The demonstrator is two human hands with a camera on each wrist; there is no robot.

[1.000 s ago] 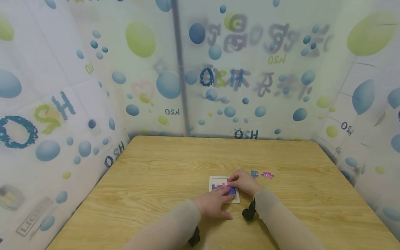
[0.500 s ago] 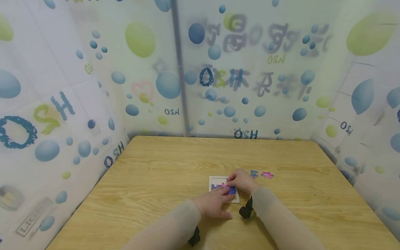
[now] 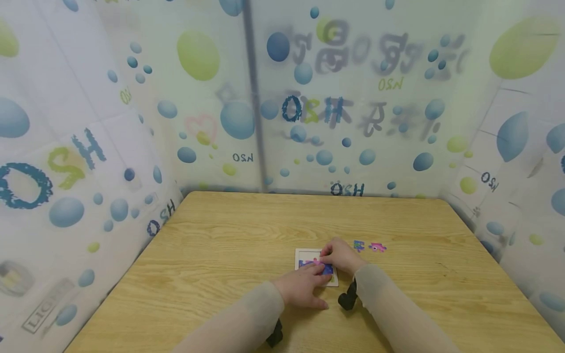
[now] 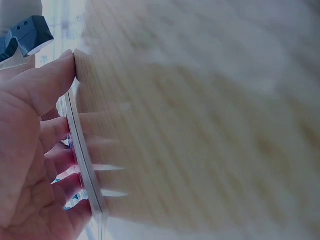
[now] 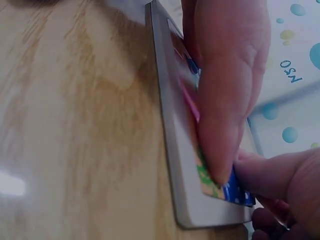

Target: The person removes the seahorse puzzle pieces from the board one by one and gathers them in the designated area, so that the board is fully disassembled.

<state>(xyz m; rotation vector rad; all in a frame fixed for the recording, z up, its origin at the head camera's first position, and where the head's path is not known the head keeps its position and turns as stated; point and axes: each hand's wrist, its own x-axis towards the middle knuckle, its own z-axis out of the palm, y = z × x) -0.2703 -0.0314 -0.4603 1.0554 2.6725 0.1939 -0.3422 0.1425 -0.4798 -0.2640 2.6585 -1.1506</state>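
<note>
A small white-framed jigsaw puzzle (image 3: 308,250) lies on the wooden table, its lower part filled with blue and pink pieces (image 3: 316,261) and its upper left showing bare white backing. My left hand (image 3: 304,287) rests over the near part with straight fingers, pressing on the pieces; the right wrist view has its finger on a green and blue corner (image 5: 209,179). At the puzzle's upper right, my right hand (image 3: 343,257) pinches a puzzle piece between thumb and fingertips, mostly hidden by them. Right of that hand lie a blue-green piece (image 3: 359,245) and a pink piece (image 3: 377,247).
The wooden table (image 3: 212,245) reaches back to printed curtains (image 3: 212,132) on three sides. Black wrist cameras hang under both forearms, one at the right wrist (image 3: 347,296) and one at the left (image 3: 275,334).
My right hand and wrist have shifted slightly left at the puzzle's upper right. My left hand stays in place, and the two loose pieces have not moved.
</note>
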